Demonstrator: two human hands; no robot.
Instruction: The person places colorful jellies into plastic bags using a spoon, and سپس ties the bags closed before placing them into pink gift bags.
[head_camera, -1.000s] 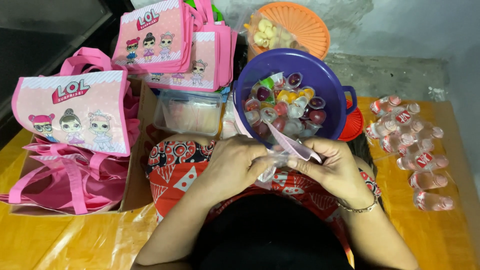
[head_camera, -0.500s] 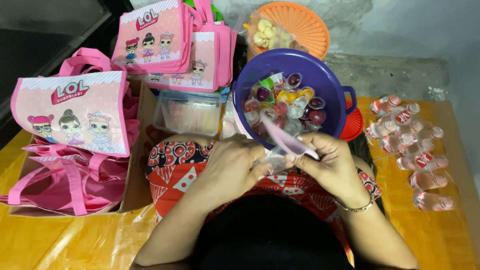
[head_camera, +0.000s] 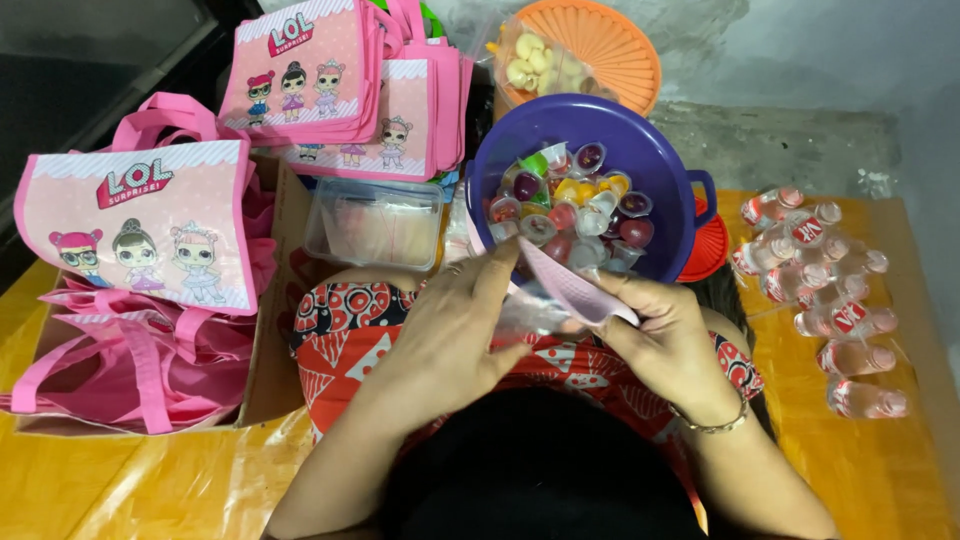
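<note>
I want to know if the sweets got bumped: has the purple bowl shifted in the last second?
No. The purple bowl sits in the same spot against the orange basket behind it and the clear box beside it.

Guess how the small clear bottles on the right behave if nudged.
The small bottles lie on their sides on smooth yellow sheeting, so they would probably roll. They look like light plastic, likely sliding easily. Packed close together, one nudged would likely knock its neighbours.
</note>
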